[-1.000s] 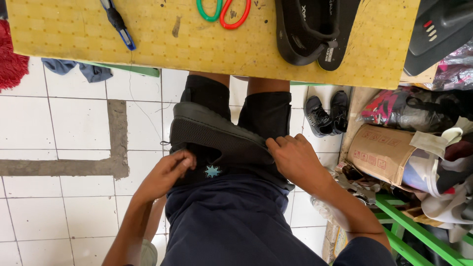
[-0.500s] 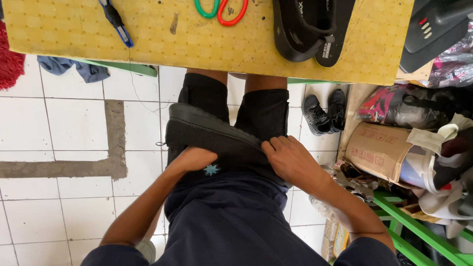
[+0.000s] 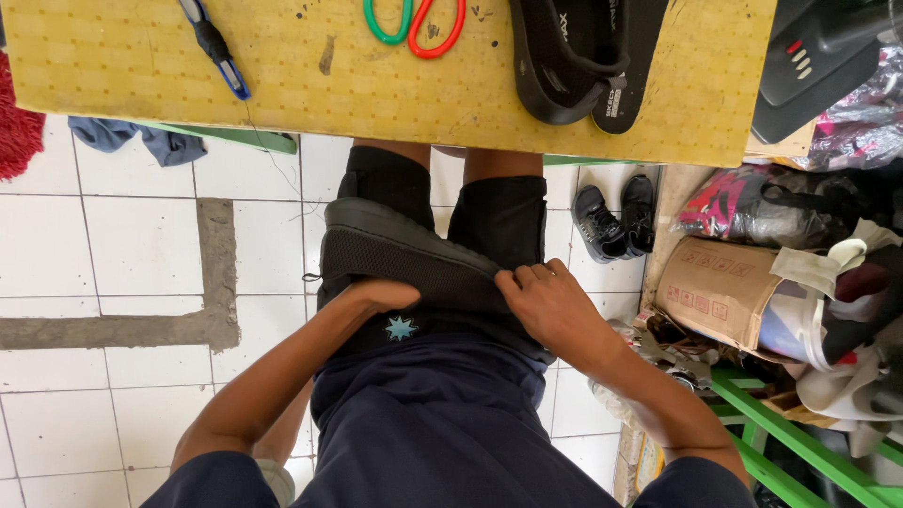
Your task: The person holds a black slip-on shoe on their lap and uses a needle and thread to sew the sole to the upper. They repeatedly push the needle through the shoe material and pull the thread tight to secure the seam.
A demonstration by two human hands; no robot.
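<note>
We are looking down at a black shoe (image 3: 404,259) lying sole-up across the person's lap, toe end pointing away from the yellow table (image 3: 376,85), which is sitting just above the shoe in the head view. The left hand (image 3: 381,296) is pressing against the near edge of the shoe, fingers tucked under or into it (we cannot tell how wide the hand is, the fingers are hidden). The right hand (image 3: 550,310) is gripping the other end of the shoe, fingers curled over the sole edge, closed on it. Both hands are touching the shoe, one at each end.

Relative to the shoe: we are seeing black shorts (image 3: 499,212) right under it and a dark shirt (image 3: 433,423) with a small pale star mark just below it. On the table above the shoe, a black sandal (image 3: 574,56) is lying near the right edge, red and green scissors (image 3: 414,19) are sitting above the shoe's middle, and a blue-handled tool (image 3: 216,47) is lying well to the upper left. Right of the shoe, on the white tiled floor (image 3: 122,245), a pair of small black shoes (image 3: 616,216) is standing, and beyond it a cardboard box (image 3: 720,292) is lying on its side.
</note>
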